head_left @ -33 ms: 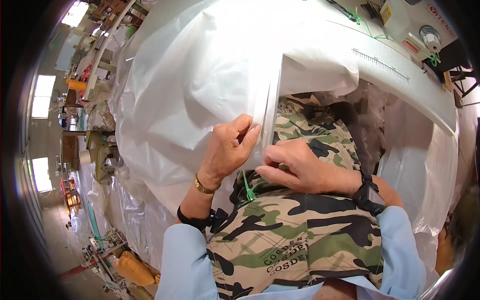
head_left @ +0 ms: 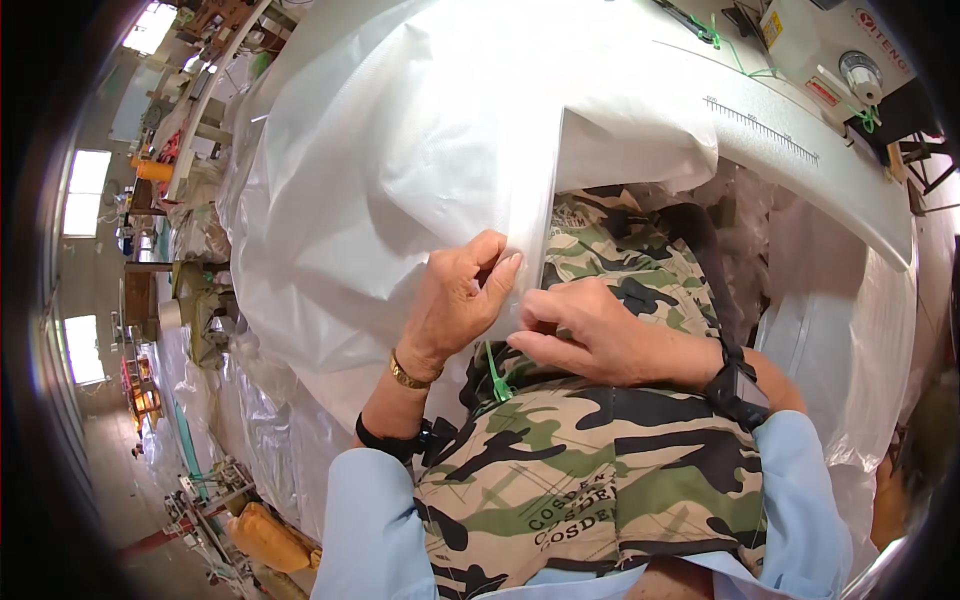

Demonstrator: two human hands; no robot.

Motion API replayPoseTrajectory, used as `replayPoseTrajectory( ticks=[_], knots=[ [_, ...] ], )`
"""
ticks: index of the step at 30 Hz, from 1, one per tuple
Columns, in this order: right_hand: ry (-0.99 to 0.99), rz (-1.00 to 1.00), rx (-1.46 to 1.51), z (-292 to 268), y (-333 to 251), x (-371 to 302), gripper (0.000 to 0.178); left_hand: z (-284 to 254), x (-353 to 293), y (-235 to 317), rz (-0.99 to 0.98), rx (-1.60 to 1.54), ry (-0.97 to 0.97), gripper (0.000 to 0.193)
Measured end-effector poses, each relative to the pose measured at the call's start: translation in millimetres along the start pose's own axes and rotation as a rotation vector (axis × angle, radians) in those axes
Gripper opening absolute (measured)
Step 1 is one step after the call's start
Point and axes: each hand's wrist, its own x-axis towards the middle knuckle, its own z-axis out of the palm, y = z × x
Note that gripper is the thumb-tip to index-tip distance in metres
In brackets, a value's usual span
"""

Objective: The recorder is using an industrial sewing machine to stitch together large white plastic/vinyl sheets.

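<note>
A large white, translucent plastic sheet (head_left: 400,170) lies over my lap and the table in front of me. My left hand (head_left: 460,305) pinches its folded edge between thumb and fingers. My right hand (head_left: 590,335) grips the same edge just to the right, fingertips almost touching the left hand's. A small green tie (head_left: 497,378) hangs below the two hands. Under them is camouflage-patterned cloth (head_left: 570,470) on my lap. There is a gold bracelet on my left wrist and a black watch on my right.
A white sewing machine (head_left: 810,60) stands at the top right on a white tabletop with a printed ruler (head_left: 760,130). More plastic sheeting (head_left: 850,330) hangs at the right. At the left are workbenches, machines and an orange spool (head_left: 155,170).
</note>
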Motion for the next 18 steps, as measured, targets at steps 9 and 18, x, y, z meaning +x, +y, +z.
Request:
replayPoseTrajectory(
  ticks=[9,18],
  knots=[
    [0.038,-0.283,-0.287,10.9,1.5,17.4,0.017,14.4,-8.8,-5.5,-0.15,-0.334,0.063,0.01],
    [-0.283,-0.2,-0.471,14.1,3.5,27.0,0.018,14.7,-4.4,-18.0,-0.202,-0.469,0.081,0.013]
  ],
)
